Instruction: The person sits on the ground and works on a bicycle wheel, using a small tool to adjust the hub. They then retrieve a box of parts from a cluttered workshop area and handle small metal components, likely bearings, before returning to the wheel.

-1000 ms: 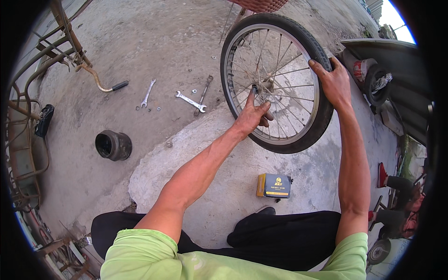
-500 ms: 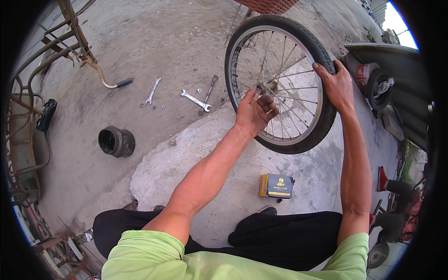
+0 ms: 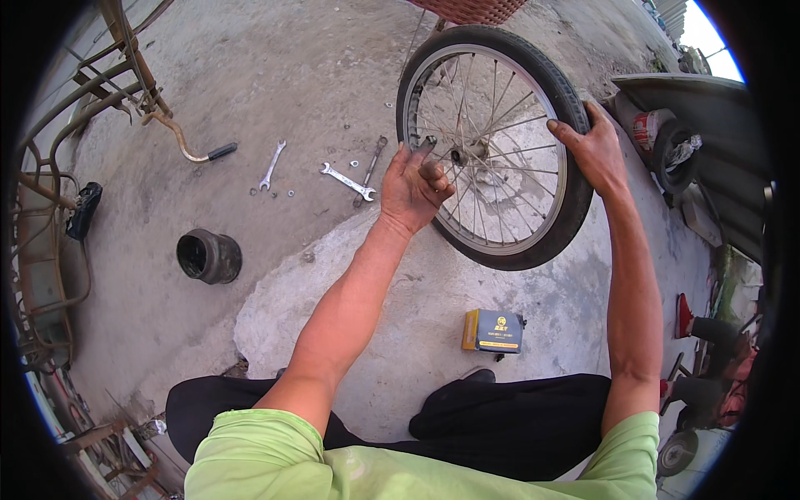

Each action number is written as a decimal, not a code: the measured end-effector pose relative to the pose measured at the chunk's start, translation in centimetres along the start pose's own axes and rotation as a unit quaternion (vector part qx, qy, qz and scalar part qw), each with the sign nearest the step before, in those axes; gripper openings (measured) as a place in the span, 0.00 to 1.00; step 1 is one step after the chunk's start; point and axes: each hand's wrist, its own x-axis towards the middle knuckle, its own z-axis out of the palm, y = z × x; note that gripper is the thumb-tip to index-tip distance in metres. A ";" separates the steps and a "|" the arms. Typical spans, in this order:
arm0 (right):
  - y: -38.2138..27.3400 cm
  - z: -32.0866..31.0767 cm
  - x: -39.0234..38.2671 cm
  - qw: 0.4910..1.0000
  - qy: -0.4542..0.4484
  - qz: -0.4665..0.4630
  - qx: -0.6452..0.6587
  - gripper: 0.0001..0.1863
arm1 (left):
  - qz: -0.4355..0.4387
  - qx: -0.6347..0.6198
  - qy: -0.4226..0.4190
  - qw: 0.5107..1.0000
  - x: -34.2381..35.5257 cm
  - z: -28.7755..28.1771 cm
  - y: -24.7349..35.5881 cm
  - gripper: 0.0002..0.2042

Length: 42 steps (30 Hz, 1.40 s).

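Gripping a bicycle wheel in the upper part of the frame, right of centre, with the right hand: thumb over the rim toward the spokes, fingers wrapped round the far side of the black tyre. Holding it up at a tilt, with hub and spokes in plain sight. Left of the hub, near the centre of the frame, a left hand with palm partly turned up, thumb and forefinger apart, the other fingers loosely curled. Dark smears on those fingers, and something blackish at the forefinger's tip; impossible to say whether grease or a small part. Just as hard to make out any contact with the spokes behind.

On the ground left of the wheel, two wrenches, apart from each other, with a dark metal rod beside the nearer one and a few small nuts around. Farther down the left half, a black pot lying tipped, mouth to the left. Below the wheel, in the lower middle, a dark and yellow box. In the upper left, a rusty metal frame; at the top edge, a reddish woven basket. At the right edge, another person's red shoe.
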 end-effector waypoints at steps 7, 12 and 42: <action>1.5 1.3 -5.4 0.985 -0.056 0.016 0.165 0.43 | 0.013 0.191 0.032 0.981 -0.9 -3.2 2.0 0.25; 1.3 4.7 -8.4 0.964 -0.049 0.059 0.256 0.32 | 0.054 0.368 0.039 0.927 -3.0 -3.0 0.9 0.36; 0.1 -1.0 -3.6 0.953 -0.067 0.167 0.243 0.24 | 0.048 0.871 0.024 0.489 -1.4 -1.8 -5.1 0.50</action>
